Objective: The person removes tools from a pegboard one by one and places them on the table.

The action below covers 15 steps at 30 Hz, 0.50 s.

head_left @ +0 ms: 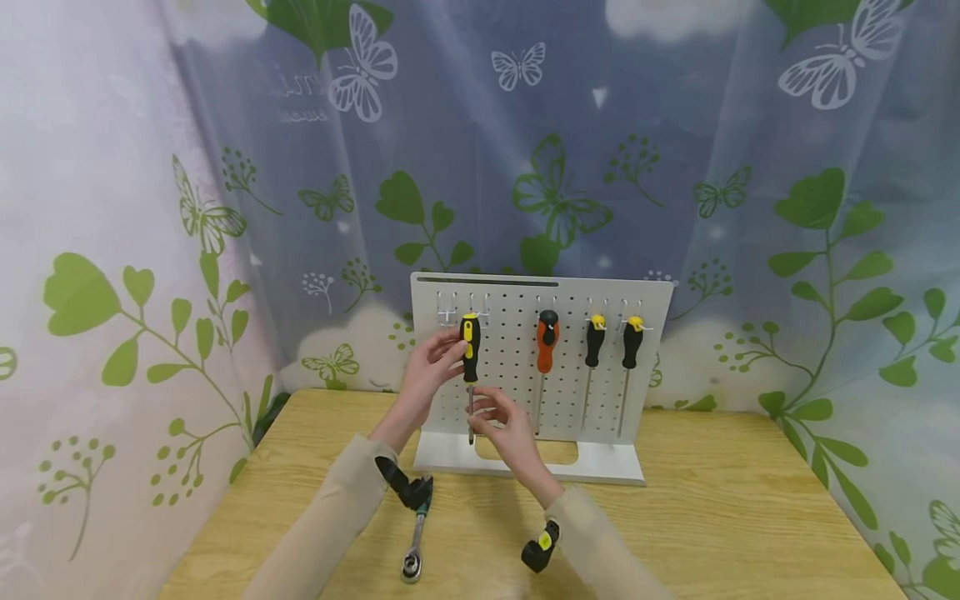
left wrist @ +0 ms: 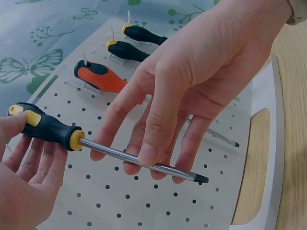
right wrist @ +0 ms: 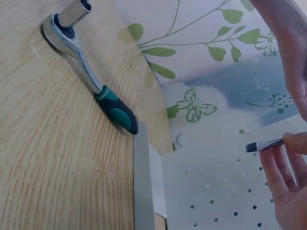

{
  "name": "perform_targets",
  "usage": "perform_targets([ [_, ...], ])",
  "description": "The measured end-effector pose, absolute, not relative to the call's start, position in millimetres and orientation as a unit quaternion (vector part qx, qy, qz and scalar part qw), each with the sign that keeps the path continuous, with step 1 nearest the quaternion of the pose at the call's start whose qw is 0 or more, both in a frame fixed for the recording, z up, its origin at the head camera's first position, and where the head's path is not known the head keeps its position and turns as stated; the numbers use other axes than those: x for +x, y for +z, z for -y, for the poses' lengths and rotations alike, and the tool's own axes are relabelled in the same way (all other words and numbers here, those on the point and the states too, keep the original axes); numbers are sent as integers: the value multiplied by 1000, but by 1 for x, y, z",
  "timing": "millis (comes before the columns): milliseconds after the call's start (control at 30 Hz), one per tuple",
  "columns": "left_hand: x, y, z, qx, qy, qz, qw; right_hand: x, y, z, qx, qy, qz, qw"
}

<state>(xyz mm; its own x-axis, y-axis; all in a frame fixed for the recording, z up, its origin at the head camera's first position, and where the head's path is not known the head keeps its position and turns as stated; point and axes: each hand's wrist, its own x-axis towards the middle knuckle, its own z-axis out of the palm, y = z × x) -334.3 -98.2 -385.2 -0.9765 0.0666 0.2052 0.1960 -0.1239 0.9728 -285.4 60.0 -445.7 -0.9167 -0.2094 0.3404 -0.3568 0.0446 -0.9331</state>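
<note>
A flat-tip screwdriver (head_left: 470, 368) with a black and yellow handle hangs blade-down in front of the pegboard (head_left: 510, 358), at its left side. My left hand (head_left: 424, 373) holds the handle, thumb on the yellow patch. Lower down, my right hand (head_left: 514, 429) pinches the steel shaft between thumb and fingers. In the left wrist view the whole shaft (left wrist: 120, 153) shows, its dark tip poking out past the right fingertips. Only the blade end (right wrist: 261, 145) appears in the right wrist view. White wire hooks (head_left: 447, 315) stick out near the handle's top.
An orange and black screwdriver (head_left: 545, 354) and two black ones with yellow tops (head_left: 595, 350) (head_left: 632, 350) hang on hooks to the right. A ratchet wrench (right wrist: 85, 67) with a green and black handle lies on the wooden table (head_left: 712, 500), before the pegboard's base (head_left: 611, 469).
</note>
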Motion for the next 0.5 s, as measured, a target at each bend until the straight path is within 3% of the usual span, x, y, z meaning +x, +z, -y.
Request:
perform_targets([
  [500, -324, -384, 100, -108, -746, 656, 38, -279, -448, -61, 193, 666, 719, 51],
])
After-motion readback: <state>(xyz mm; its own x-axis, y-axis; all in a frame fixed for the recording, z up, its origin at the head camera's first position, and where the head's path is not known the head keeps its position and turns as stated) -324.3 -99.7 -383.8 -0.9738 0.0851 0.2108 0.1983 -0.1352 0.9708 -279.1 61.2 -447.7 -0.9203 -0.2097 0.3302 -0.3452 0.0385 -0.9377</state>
